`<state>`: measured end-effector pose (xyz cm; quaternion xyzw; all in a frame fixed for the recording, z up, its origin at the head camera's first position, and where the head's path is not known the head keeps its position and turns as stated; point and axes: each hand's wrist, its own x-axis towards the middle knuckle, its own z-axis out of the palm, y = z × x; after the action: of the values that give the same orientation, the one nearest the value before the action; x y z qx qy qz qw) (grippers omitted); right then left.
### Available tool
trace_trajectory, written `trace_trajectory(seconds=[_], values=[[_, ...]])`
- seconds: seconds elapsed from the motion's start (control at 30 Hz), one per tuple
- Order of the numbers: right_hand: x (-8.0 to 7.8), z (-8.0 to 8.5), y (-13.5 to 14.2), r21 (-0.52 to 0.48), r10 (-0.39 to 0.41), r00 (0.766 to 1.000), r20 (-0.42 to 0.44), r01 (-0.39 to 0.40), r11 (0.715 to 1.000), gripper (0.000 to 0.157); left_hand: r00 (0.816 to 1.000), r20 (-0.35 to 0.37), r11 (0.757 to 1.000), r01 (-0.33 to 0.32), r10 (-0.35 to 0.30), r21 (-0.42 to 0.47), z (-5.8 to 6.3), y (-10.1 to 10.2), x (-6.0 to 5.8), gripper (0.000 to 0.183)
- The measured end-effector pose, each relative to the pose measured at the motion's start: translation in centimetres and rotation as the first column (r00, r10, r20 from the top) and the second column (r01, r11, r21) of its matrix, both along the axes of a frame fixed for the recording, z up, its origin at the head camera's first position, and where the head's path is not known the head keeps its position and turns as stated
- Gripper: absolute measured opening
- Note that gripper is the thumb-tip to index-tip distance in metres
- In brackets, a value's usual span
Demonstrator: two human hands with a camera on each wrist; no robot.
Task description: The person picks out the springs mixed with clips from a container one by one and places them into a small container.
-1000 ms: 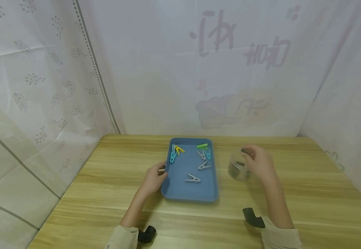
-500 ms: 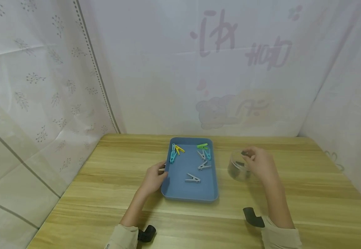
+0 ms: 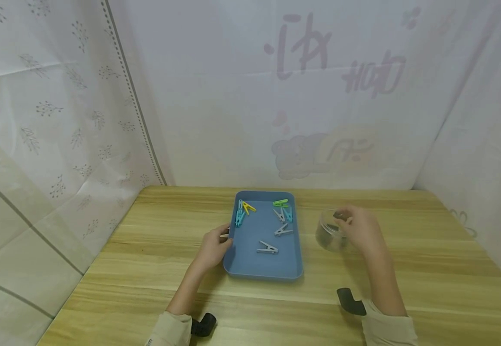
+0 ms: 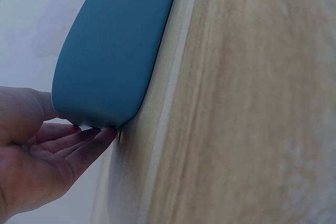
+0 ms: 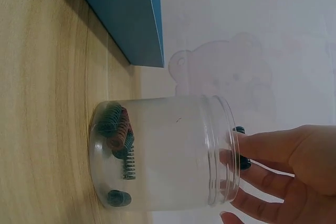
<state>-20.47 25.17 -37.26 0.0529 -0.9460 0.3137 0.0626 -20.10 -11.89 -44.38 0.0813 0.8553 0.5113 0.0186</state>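
Note:
My left hand holds the left side of a blue rectangular tray, its thumb at the rim and its fingers along the outer wall. Clothespins lie in the tray: yellow, green, several grey and several blue. At the mouth of a clear plastic jar, my right hand pinches a small dark piece, apparently a spring, partly hidden by fingers. Inside the jar's bottom are dark green springs, a reddish spring and a thin metal spring.
The jar stands on the wooden table, right of the tray. Black curved mounts stick out by both sleeves. Patterned white curtains enclose the back and sides.
My right hand has dipped very slightly at the jar's mouth, still pinching the dark piece. The left hand, the tray and the clothespins stay as they were.

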Motion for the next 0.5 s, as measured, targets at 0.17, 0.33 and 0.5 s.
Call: trace_trajectory(seconds=[0.17, 0.33, 0.5], values=[[-0.06, -0.07, -0.17, 0.005, 0.009, 1.0, 0.0, -0.009, 1.0, 0.029, 1.0, 0.0, 1.0, 0.004, -0.004, 0.004, -0.03, -0.05, 0.04, 0.049], [-0.09, -0.06, -0.28, 0.018, 0.02, 1.0, -0.008, -0.02, 1.0, 0.027, 1.0, 0.001, 1.0, 0.003, -0.003, 0.01, -0.04, -0.1, 0.08, 0.049], [-0.18, -0.16, -0.39, 0.014, 0.02, 1.0, 0.001, -0.02, 1.0, 0.026, 1.0, 0.002, 1.0, 0.001, -0.001, 0.011, 0.12, -0.09, 0.14, 0.049]])
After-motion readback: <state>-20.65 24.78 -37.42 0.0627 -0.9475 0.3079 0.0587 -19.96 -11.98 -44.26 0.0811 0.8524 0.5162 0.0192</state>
